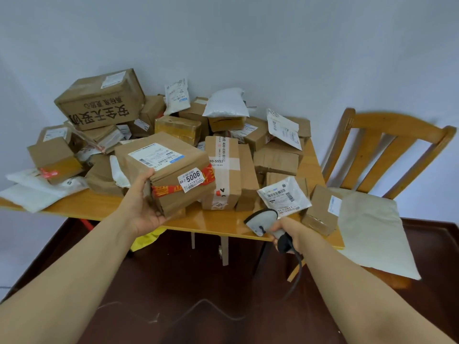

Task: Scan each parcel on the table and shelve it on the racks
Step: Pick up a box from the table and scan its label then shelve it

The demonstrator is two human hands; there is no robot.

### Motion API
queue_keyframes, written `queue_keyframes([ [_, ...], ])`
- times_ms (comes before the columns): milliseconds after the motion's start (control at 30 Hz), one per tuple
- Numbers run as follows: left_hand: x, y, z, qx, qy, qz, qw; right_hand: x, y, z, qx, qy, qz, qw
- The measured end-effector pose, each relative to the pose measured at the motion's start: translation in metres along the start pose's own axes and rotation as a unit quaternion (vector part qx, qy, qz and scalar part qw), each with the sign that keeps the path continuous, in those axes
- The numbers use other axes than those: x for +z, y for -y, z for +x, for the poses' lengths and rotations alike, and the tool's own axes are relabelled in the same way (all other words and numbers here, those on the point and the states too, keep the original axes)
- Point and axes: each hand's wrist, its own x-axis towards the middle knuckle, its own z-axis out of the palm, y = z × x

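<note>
My left hand point(142, 206) grips the near left corner of a brown cardboard parcel point(169, 170) with red tape, a white shipping label and a "5006" sticker, held tilted just above the table's front edge. My right hand point(289, 232) holds a grey handheld barcode scanner point(263, 220) by its handle, its head pointing up toward the parcels; a black cable hangs from it. The wooden table point(218, 223) carries a heap of several cardboard boxes and white poly mailers. No racks are in view.
A big box with black printed characters point(99, 100) tops the pile at the back left. A white mailer with barcodes point(283, 194) lies by the scanner. A wooden chair point(387, 155) stands at the right with a white bag point(372, 232) on its seat. Dark floor lies below.
</note>
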Motion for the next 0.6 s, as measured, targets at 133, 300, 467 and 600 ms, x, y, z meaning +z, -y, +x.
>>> queue_keyframes([
  [133, 0.01, 0.006, 0.0, -0.001, 0.0, -0.003, 1.0, -0.012, -0.01, 0.011, -0.011, -0.036, 0.125, 0.991],
  [300, 0.02, 0.017, -0.002, -0.005, 0.006, -0.005, 1.0, -0.017, -0.019, 0.021, -0.013, -0.064, 0.171, 0.983],
  [467, 0.031, 0.02, -0.006, -0.01, 0.012, 0.013, 1.0, -0.019, -0.027, 0.018, -0.019, -0.065, 0.219, 0.973],
  [600, 0.038, 0.017, -0.009, -0.005, 0.023, 0.028, 0.999, -0.021, -0.032, 0.01, -0.044, -0.052, 0.234, 0.97],
])
